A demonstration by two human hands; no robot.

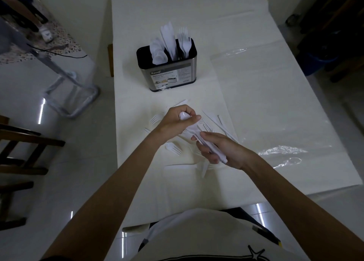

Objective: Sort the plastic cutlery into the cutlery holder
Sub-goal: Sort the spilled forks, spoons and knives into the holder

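Over the tabletop point(256, 103), a bundle of white cutlery point(199, 131) is gripped by both hands: L hand point(177, 122) curled round its far end, R hand point(222, 152) clenched on the near end. More loose forks point(173, 148) & knives point(222, 122) are scattered under and beside the hands. Further back the holder point(167, 71) stands upright w/ spoons point(157, 49) in the left slot, knives mid, forks right.

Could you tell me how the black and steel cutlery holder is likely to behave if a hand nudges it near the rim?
The black and steel cutlery holder stands tall on a narrow base, so a high push could tip it. Its white plastic cutlery looks light, adding little ballast. On the smooth white table cover, a low push would probably slide it.
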